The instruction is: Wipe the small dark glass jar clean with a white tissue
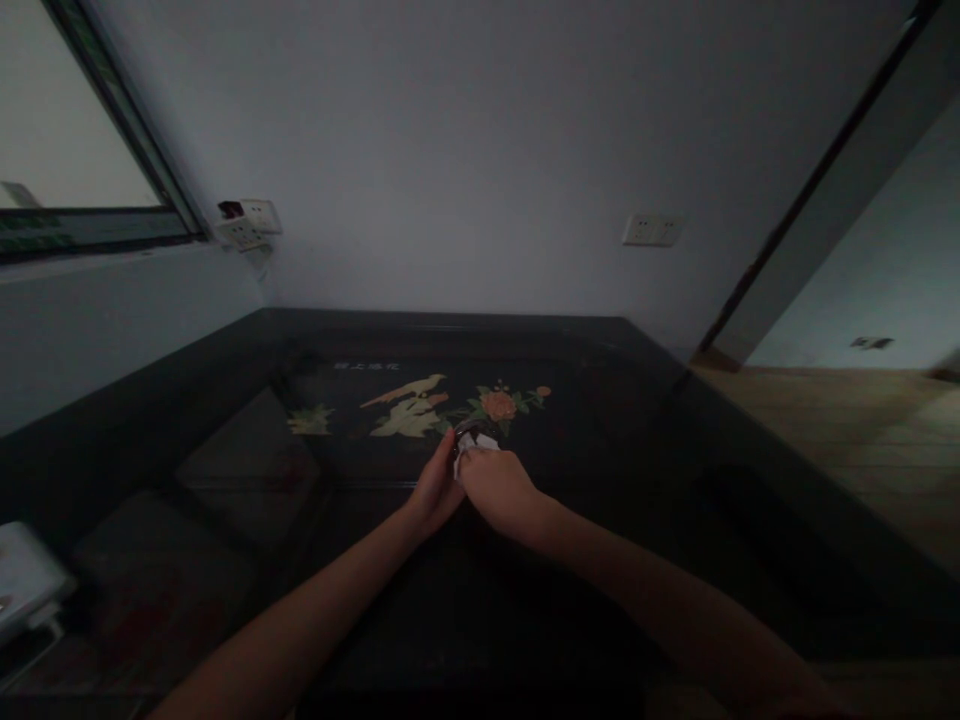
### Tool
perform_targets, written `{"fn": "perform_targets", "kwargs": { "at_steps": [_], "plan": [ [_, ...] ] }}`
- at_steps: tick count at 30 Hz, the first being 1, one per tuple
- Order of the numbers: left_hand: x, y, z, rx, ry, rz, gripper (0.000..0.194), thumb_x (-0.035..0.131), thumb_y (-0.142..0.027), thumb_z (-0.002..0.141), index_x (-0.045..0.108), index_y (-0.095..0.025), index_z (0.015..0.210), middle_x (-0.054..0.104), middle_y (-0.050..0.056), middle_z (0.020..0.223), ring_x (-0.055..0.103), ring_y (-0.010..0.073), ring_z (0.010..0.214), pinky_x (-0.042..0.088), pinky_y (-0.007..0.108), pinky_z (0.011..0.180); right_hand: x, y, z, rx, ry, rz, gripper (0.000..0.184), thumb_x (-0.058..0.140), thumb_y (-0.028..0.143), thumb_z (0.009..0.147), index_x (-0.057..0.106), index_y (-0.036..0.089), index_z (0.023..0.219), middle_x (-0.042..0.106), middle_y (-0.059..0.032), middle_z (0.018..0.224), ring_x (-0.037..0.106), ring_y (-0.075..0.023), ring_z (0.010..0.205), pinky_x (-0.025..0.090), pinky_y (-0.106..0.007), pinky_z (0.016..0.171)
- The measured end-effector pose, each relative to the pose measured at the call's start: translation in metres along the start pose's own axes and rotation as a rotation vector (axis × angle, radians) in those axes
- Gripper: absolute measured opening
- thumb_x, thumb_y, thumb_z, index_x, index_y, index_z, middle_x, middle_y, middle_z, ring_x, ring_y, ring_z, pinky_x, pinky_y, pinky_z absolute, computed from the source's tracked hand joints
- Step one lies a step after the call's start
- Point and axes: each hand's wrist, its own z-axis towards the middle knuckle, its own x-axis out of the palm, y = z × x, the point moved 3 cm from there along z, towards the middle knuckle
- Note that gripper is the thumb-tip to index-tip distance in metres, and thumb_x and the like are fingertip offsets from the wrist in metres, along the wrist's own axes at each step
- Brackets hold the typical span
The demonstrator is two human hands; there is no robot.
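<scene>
Both of my hands meet over the middle of a dark table top (pixel 225 480) that carries a painted bird and flower picture (pixel 420 400). My right hand (pixel 499 490) is closed around a small white crumpled thing (pixel 466 445), perhaps a tissue or cloth, with a dark round object just beyond it. My left hand (pixel 435 490) lies beside it, its fingers extended and touching the white thing's left side. What lies under the hands is hidden in the dim light.
A white wall stands behind the table with a double socket (pixel 652 230) and another socket block (pixel 247 222) near the window (pixel 67 150) at left. A white object (pixel 22 580) sits at the table's left edge. Wooden floor (pixel 847 440) extends to the right.
</scene>
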Motion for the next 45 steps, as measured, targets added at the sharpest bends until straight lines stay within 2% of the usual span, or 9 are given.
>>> {"fn": "perform_targets", "kwargs": {
  "at_steps": [5,9,12,16,24,29,32,36,45],
  "plan": [
    [-0.005,0.000,0.003,0.056,0.003,-0.004,0.027,0.045,-0.032,0.091,0.065,-0.014,0.090,0.070,0.007,0.088,0.064,0.0209,0.092,0.047,0.031,0.087,0.000,-0.016,0.004,0.222,0.021,0.473,0.024,0.042,0.007,0.083,0.062,0.010,0.097,0.067,-0.0158,0.098,0.064,-0.0217,0.087,0.046,-0.029,0.071],
    [-0.007,-0.001,0.004,0.057,-0.043,-0.009,0.030,0.042,-0.033,0.092,0.064,-0.013,0.092,0.070,0.008,0.086,0.065,0.0194,0.085,0.048,0.032,0.084,0.004,-0.027,0.013,0.225,0.012,0.583,0.024,0.038,0.006,0.084,0.060,0.011,0.093,0.068,-0.0106,0.094,0.064,-0.0162,0.083,0.044,-0.023,0.068],
    [-0.006,-0.002,0.003,0.039,-0.052,-0.010,0.034,0.038,-0.034,0.093,0.064,-0.012,0.090,0.070,0.009,0.085,0.065,0.0202,0.087,0.048,0.032,0.084,0.006,-0.026,0.014,0.216,-0.001,0.608,0.024,0.039,0.006,0.083,0.060,0.010,0.094,0.068,-0.0119,0.096,0.064,-0.0169,0.084,0.044,-0.023,0.068],
    [-0.003,-0.002,0.002,0.009,-0.023,-0.012,0.039,0.035,-0.036,0.094,0.065,-0.012,0.091,0.070,0.009,0.087,0.065,0.0210,0.093,0.048,0.031,0.085,0.005,-0.017,0.007,0.183,0.002,0.516,0.025,0.042,0.008,0.082,0.059,0.011,0.100,0.068,-0.0144,0.098,0.065,-0.0218,0.088,0.044,-0.028,0.071],
    [0.002,-0.002,-0.003,0.005,0.007,-0.014,0.036,0.040,-0.035,0.092,0.066,-0.012,0.083,0.070,0.008,0.081,0.065,0.0211,0.092,0.045,0.031,0.090,-0.005,-0.006,-0.003,-0.007,0.079,0.095,0.028,0.039,0.006,0.085,0.061,0.008,0.103,0.068,-0.0165,0.099,0.065,-0.0254,0.089,0.049,-0.032,0.068],
    [0.004,0.000,-0.003,-0.001,-0.004,0.003,0.034,0.042,-0.034,0.092,0.066,-0.011,0.085,0.070,0.009,0.082,0.064,0.0220,0.095,0.044,0.032,0.091,0.005,-0.001,0.002,-0.004,0.074,-0.079,0.028,0.040,0.003,0.084,0.066,0.006,0.096,0.069,-0.0188,0.097,0.064,-0.0259,0.091,0.047,-0.038,0.082],
    [0.002,0.001,-0.002,0.006,-0.029,0.011,0.030,0.044,-0.033,0.091,0.066,-0.013,0.091,0.070,0.008,0.086,0.064,0.0216,0.095,0.044,0.032,0.091,0.007,0.000,0.002,-0.006,0.069,-0.067,0.028,0.040,0.004,0.084,0.067,0.006,0.095,0.069,-0.0197,0.095,0.065,-0.0254,0.088,0.048,-0.037,0.078],
    [-0.001,0.001,0.000,0.020,-0.024,0.007,0.027,0.045,-0.032,0.090,0.065,-0.014,0.094,0.070,0.008,0.091,0.064,0.0213,0.094,0.045,0.032,0.091,0.001,-0.005,-0.001,0.049,0.051,0.137,0.028,0.040,0.004,0.083,0.064,0.006,0.099,0.068,-0.0200,0.093,0.065,-0.0262,0.088,0.048,-0.034,0.070],
    [-0.004,-0.004,0.004,0.045,-0.068,-0.051,0.034,0.036,-0.033,0.094,0.064,-0.014,0.088,0.070,0.005,0.078,0.066,0.0175,0.082,0.047,0.031,0.087,0.012,-0.026,0.012,0.185,-0.101,0.703,0.034,0.040,-0.003,0.075,0.058,0.012,0.099,0.068,-0.0115,0.101,0.064,-0.0169,0.091,0.044,-0.022,0.073]
  ]
}}
